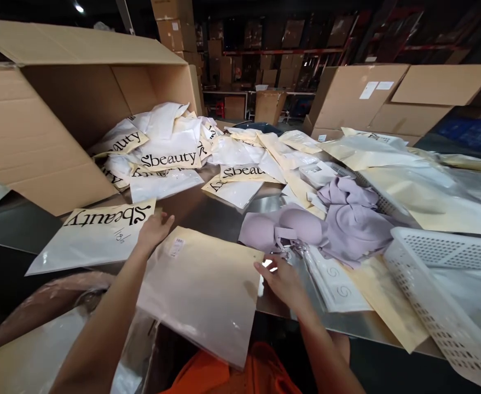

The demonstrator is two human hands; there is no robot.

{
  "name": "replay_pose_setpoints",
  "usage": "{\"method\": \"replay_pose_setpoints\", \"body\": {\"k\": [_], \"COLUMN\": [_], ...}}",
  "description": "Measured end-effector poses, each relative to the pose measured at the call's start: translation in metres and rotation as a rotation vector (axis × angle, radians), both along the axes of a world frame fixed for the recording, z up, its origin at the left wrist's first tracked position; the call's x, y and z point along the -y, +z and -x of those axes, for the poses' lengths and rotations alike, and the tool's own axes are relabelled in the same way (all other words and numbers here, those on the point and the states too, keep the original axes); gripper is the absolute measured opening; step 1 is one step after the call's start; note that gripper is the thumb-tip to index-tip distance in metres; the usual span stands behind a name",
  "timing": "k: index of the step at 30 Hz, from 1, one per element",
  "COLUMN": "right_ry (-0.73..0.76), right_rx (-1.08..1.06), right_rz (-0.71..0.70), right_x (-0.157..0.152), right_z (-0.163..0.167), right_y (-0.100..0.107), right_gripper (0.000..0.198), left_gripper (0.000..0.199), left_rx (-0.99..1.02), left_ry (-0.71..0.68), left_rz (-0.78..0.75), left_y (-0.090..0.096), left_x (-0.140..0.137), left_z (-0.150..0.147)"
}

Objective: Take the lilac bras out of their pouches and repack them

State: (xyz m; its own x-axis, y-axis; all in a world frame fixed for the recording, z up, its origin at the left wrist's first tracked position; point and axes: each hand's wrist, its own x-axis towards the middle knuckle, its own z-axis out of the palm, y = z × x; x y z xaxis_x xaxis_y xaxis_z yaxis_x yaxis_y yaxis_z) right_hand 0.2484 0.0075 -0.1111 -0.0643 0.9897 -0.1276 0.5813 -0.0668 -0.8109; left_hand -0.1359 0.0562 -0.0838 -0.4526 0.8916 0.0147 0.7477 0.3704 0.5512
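Note:
A translucent zip bag (207,284) with a cream top band and a small barcode label hangs over the table's front edge. Its right top corner is pinched between the thumb and fingers of my right hand (283,279). Just off the bag's left top corner is my left hand (156,230), fingers apart and apparently holding nothing. Beside it lies a flat bag (96,238) printed "Sbeauty", with handwriting on it. To the right, lilac padded bras (297,224) rest on the metal table, next to white printed packets (334,279).
A large carton (35,137) lies on its side at the left, with printed bags (168,158) spilling out. White perforated baskets (421,306) and a pile of bags (412,180) occupy the right. Another carton (355,104) stands behind. A lined container (39,339) sits below left.

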Motion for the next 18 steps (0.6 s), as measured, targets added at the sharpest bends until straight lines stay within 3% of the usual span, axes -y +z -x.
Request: {"method": "replay_pose_setpoints", "body": {"k": [3,6,10,14,18], "right_ry": [0.006,-0.013,0.021,-0.119,-0.187], "right_rx": [0.220,0.308,0.147,-0.019,-0.116], "right_rz": [0.057,0.074,0.032,-0.063,-0.127], "right_x": [0.025,0.036,0.032,0.014,-0.009], "right_z": [0.013,0.024,0.024,0.011,-0.004], "right_y": [-0.007,-0.015,-0.017,-0.015,-0.022], "right_gripper": [0.042,0.039,0.034,0.038,0.038], "left_gripper": [0.038,0.038,0.041,0.046,0.046], "left_rx": [0.059,0.158,0.375,0.580,0.622], "left_ry": [0.111,0.139,0.091,0.018,0.008], "left_rz": [0.081,0.093,0.025,-0.135,-0.296], "left_y": [-0.030,-0.042,-0.044,-0.046,-0.049], "left_x": [0.011,0.012,0.004,-0.002,-0.005], "left_z": [0.006,0.005,0.005,0.002,-0.006]}}
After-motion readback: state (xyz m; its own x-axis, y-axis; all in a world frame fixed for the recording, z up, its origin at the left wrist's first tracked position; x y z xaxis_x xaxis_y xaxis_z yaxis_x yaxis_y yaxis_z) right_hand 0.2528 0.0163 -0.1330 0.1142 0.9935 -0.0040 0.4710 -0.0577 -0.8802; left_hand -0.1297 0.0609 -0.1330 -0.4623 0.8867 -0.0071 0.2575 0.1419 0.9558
